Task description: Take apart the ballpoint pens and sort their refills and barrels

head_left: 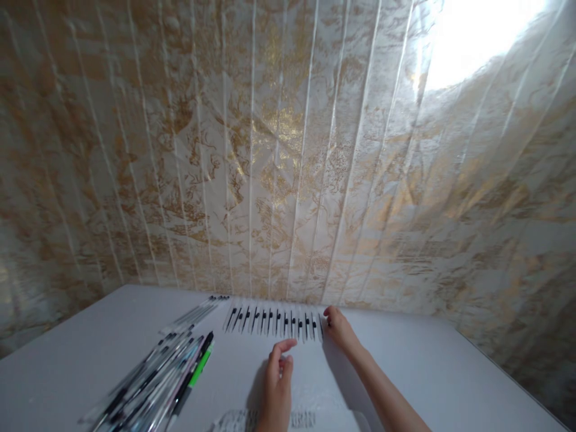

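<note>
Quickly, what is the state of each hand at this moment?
Left hand: partly open, no object seen in it.
Right hand: at the right end of the row of pens; whether open, closed or holding something cannot be told.

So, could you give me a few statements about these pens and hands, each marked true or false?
1. The right hand is farther across the smooth white tabletop than the left hand. True.
2. The left hand is at the right end of the row of slim, clear-and-black pens. False: the right hand is at that end.
3. A loose pile of mixed pens lies to the left of the left hand. True.
4. The bright green pen lies in the row. False: it lies along the pile's right side.
</note>
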A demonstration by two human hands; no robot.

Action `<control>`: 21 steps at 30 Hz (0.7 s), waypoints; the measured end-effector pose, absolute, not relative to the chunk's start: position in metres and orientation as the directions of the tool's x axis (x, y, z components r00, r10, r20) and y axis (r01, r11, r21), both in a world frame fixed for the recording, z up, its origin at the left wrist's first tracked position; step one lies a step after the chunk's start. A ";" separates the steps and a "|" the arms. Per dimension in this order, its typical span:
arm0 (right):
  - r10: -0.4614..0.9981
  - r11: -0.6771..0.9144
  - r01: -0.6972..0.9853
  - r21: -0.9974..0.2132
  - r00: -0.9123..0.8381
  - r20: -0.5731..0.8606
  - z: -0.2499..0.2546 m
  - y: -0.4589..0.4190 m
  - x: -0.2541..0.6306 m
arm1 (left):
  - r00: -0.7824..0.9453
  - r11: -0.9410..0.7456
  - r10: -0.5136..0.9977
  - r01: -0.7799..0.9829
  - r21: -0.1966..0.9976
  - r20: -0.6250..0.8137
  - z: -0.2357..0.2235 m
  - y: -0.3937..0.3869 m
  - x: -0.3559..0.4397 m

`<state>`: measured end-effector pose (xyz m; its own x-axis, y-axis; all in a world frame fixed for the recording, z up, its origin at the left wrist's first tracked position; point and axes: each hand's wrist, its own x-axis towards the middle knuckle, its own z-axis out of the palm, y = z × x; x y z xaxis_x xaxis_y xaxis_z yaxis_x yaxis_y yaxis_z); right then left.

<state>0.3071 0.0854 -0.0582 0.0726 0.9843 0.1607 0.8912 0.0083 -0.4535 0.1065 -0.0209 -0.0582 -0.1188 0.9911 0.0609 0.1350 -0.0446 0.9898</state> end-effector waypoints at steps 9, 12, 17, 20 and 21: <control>0.976 0.016 0.814 -0.580 0.113 0.186 -0.064 0.094 0.309 | -0.116 -0.054 0.991 0.157 0.986 0.072 -0.063 -0.022 0.106; 0.971 0.012 0.790 -0.613 0.136 0.196 -0.066 0.095 0.309 | -0.123 -0.046 0.990 0.161 0.986 0.066 -0.062 -0.022 0.107; 0.966 -0.002 0.763 -0.646 0.169 0.197 -0.067 0.096 0.309 | -0.131 -0.044 0.989 0.175 0.984 0.068 -0.059 -0.022 0.107; 0.966 -0.005 0.758 -0.652 0.173 0.194 -0.067 0.097 0.309 | -0.137 -0.035 0.989 0.174 0.984 0.060 -0.057 -0.023 0.107; 0.965 -0.006 0.758 -0.652 0.175 0.194 -0.067 0.097 0.308 | -0.135 -0.031 0.989 0.174 0.984 0.055 -0.057 -0.023 0.107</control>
<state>0.3084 0.0973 -0.0668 0.1746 0.9654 0.1935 0.7581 -0.0063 -0.6521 0.1071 -0.0232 -0.0574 -0.1354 0.9892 0.0554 0.1735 -0.0313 0.9843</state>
